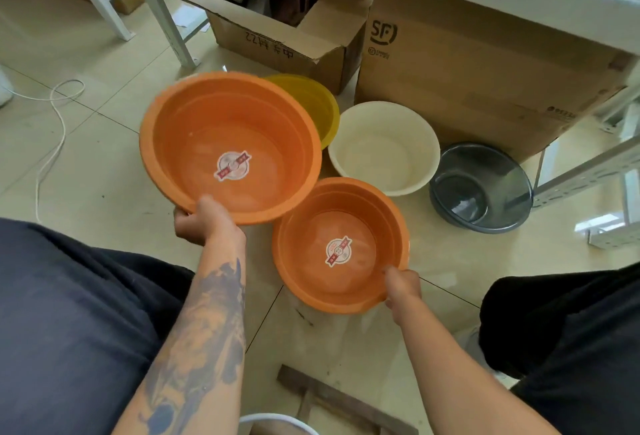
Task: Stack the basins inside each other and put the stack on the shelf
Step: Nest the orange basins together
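Observation:
My left hand (204, 218) grips the near rim of a large orange basin (194, 130), held tilted above the floor. My right hand (401, 285) holds the near right rim of a smaller orange basin (311, 282); both basins carry a round sticker inside. Behind the large one a yellow basin (317, 102) sits on the floor, partly hidden. A cream basin (384, 147) stands to its right, and a dark grey basin (485, 189) lies tilted further right.
An open cardboard box (277, 36) and a large closed carton (467, 64) stand behind the basins. Grey metal shelf rails (585, 175) run at the right, white frame legs (162, 15) at the back left. A white cable (55, 130) lies left. My knees flank the floor space.

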